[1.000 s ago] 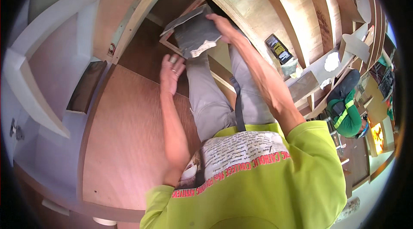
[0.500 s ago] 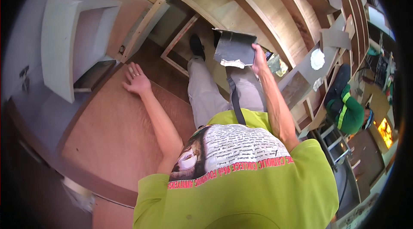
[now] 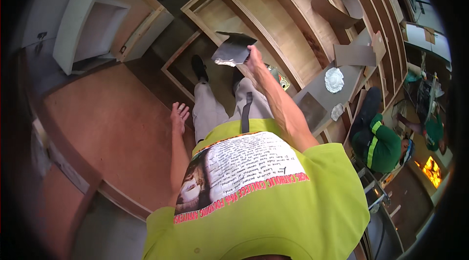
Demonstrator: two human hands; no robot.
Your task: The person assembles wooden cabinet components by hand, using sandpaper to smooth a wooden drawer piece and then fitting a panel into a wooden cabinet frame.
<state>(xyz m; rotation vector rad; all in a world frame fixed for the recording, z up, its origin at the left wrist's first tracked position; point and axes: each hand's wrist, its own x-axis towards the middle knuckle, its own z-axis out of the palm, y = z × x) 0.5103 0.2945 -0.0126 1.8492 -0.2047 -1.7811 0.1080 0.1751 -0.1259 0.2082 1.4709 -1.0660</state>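
Clock centred on the worker, 12 straight ahead.

Containers. At 12 to 1 o'clock, a large pale plywood case [image 3: 273, 20] divided by parallel rails into long bays; a curved brown sheet [image 3: 334, 8] lies across bays at its far-right side. At 11, a low rectangular timber frame [image 3: 181, 50] near the floor; one black shoe [image 3: 199, 68] shows within its outline. At 10:30, a white open-fronted box [image 3: 90, 30] stands tilted, its pale inner walls visible, close to a timber-edged panel [image 3: 141, 30]. Just past the right forearm, a crumpled green-and-silver pouch [image 3: 282, 81], partly hidden; contents cannot be told.

Grip, right [image 3: 254, 59]: bare hand, clamped on the right edge of a dark grey, flat, roughly four-sided piece [image 3: 233, 49] with a ragged white lower edge. Piece is at 12, raised ahead of the knees; material uncertain.

Grip, left [image 3: 180, 117]: at 10:30, fingers spread apart, holding nothing visible, ring on one finger. It hangs between the grey trouser leg and a broad reddish-brown wood panel [image 3: 112, 113]; contact with either cannot be told.

At 1:30, a ruffled white mound [image 3: 334, 80] sits on a long grey board [image 3: 312, 89]. Near 3, a second person in a green top [image 3: 383, 147] sits or crouches.
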